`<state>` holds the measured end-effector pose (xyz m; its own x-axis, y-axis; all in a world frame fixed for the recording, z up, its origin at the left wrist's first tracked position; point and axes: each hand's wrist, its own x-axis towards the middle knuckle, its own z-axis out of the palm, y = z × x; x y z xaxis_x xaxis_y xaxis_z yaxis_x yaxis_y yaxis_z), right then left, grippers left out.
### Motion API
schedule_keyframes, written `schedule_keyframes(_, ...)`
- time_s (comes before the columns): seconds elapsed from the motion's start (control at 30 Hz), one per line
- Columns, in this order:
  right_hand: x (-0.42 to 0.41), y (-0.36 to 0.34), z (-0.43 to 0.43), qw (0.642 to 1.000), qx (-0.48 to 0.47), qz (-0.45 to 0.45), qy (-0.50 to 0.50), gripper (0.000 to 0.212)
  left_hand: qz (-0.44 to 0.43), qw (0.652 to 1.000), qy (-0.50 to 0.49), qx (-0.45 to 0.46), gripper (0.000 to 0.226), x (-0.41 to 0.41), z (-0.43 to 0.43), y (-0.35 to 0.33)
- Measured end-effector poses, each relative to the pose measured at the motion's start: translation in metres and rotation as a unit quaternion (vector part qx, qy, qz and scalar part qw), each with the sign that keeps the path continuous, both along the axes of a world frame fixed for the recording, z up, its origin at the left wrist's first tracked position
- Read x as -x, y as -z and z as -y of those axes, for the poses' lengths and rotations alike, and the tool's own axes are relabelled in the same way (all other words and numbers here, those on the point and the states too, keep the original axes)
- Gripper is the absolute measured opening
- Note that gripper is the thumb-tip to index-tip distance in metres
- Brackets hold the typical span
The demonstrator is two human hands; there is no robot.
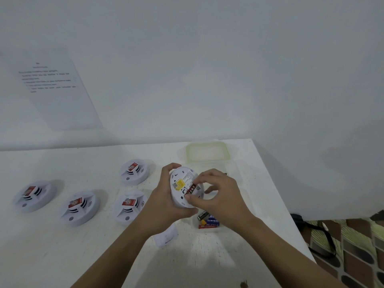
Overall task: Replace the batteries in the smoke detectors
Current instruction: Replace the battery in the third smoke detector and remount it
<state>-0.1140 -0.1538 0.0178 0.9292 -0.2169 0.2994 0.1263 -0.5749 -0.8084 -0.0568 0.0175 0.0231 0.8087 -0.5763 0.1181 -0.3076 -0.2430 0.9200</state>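
Your fingertips (189, 197) on the right hand (220, 194) pinch a dark red battery (191, 189) end to end, thumb at the lower end and forefinger at the upper. The other fingers are loosely spread. The battery lies against the back of the smoke detector (182, 176), its long axis running diagonally from lower left to upper right. You can't tell which terminal is which.

Your left hand (166, 202) grips that detector by its rim above the table (62, 246), back face tilted toward you and yellow label showing.

Four more detectors (80, 207) sit face up to the left, well apart from your hands. A small white cover (167, 235) lies just beside your left forearm.

Beneath your right hand, a clear tub (209, 230) holds several loose batteries (207, 220), partly hidden by your wrist. Its green-rimmed lid (207, 152) lies just behind it.
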Motion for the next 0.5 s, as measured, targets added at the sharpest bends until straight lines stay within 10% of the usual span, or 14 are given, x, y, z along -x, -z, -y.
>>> schedule_keyframes(0.5, 0.0003, 0.0011, 0.0087, 1.0, -0.004, 0.018, -0.007, 0.044, 0.025, 0.997, 0.03, -0.067, 0.093, -0.0028, 0.0089, -0.0068)
